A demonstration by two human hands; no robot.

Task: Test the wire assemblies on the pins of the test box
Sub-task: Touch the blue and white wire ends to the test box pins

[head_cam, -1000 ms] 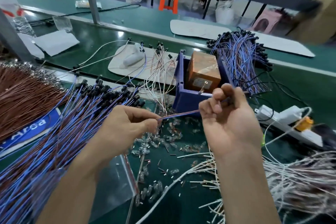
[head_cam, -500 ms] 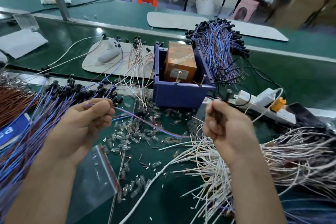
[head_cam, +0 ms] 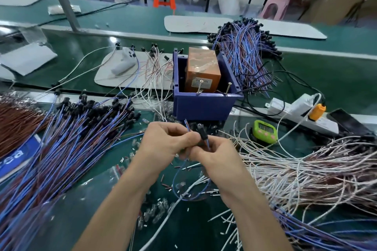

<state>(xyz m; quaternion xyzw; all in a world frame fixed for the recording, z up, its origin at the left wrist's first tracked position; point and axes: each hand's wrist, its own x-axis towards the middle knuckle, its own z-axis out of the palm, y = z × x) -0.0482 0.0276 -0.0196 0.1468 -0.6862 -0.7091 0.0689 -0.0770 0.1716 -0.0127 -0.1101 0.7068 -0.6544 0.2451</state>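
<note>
Close to the camera, over a green workbench (head_cam: 330, 79), the left hand (head_cam: 163, 145) and right hand (head_cam: 217, 160) both pinch one blue wire (head_cam: 173, 179) with a black plug (head_cam: 202, 134). Just beyond them sits the blue test box (head_cam: 202, 106), with two pins (head_cam: 228, 87) at its front rim.

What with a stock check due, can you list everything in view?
wire assembly: one, blue with black end, between both hands
test box: one, orange, inside bin
bin: one, dark blue, centre
pins: two, metal, at bin's front
blue wires: many, blue, left pile
white wires: many, white, right pile
timer: one, green, right of bin
power strip: one, white, far right
left hand: one, grip on wire assembly
right hand: one, grip on wire assembly
</note>
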